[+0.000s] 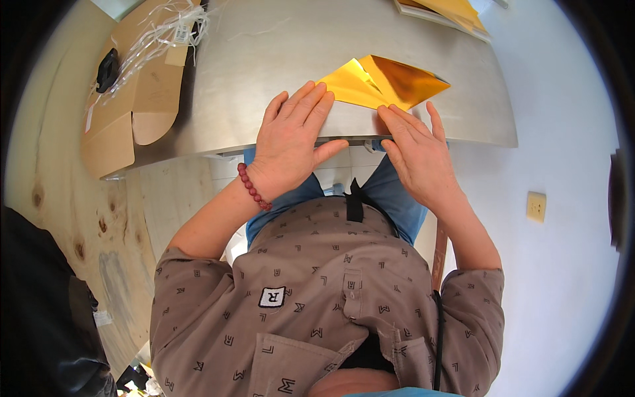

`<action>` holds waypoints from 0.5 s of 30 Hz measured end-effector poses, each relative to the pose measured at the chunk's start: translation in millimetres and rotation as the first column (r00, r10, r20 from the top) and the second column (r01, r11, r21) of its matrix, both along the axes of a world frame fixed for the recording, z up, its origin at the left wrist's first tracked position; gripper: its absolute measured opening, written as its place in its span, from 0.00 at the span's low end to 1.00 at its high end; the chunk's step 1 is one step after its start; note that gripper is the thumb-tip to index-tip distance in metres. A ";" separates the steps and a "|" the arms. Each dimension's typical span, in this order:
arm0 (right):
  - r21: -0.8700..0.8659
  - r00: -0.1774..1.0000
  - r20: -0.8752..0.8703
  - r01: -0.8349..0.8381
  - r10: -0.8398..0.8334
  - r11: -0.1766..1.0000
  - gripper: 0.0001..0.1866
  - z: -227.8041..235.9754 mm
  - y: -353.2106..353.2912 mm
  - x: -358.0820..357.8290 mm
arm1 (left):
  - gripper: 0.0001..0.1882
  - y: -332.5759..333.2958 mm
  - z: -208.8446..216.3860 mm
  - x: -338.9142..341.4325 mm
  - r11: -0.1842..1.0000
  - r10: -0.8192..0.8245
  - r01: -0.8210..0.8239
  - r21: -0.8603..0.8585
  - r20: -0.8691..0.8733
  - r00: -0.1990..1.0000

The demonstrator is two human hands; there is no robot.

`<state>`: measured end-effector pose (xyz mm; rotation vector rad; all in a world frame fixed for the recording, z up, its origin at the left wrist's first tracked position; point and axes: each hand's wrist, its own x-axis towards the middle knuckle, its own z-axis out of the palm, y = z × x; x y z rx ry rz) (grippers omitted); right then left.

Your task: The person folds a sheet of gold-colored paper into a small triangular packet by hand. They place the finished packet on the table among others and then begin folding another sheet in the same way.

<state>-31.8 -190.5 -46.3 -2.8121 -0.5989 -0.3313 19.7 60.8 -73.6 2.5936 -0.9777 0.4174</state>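
A folded sheet of shiny gold paper [360,81] lies on the metal table [264,46], near its front edge. Creases cross it, and its right part is darker than the left. My left hand [291,129] rests at the paper's left corner, fingers stretched out and thumb apart. At the lower edge of the paper, my right hand [417,142] touches it with the fingertips, its fingers extended and the little finger spread away. Neither hand is wrapped round anything. A dark red bead bracelet [250,188] circles my left wrist.
An opened cardboard box [155,92] sits at the table's left end, with white plastic strips [155,43] and a black object [107,69] on it. A stack of gold sheets [450,14] lies at the far right. A white wall [562,132] with an outlet [536,206] stands to the right.
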 end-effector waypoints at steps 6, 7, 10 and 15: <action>0.035 0.999 0.044 -0.019 0.018 0.999 0.25 -6.9 0.2 -1.7 | 0.37 -4.4 12.8 -4.3 0.999 0.043 -0.042 -0.027 0.028 0.999; 0.036 0.999 0.049 -0.022 0.020 0.999 0.25 -6.5 -0.3 -1.5 | 0.37 -7.3 15.3 -7.1 0.998 0.067 -0.066 -0.021 0.057 0.996; 0.037 0.999 0.045 -0.014 0.012 0.999 0.25 -6.1 0.1 -0.7 | 0.37 -28.9 15.8 -16.5 0.997 -0.075 0.078 -0.029 0.081 0.994; 0.003 0.999 0.043 0.000 -0.001 1.000 0.24 -5.5 2.2 -0.9 | 0.40 -43.9 6.3 -15.3 0.995 -0.077 0.077 -0.065 -0.006 0.997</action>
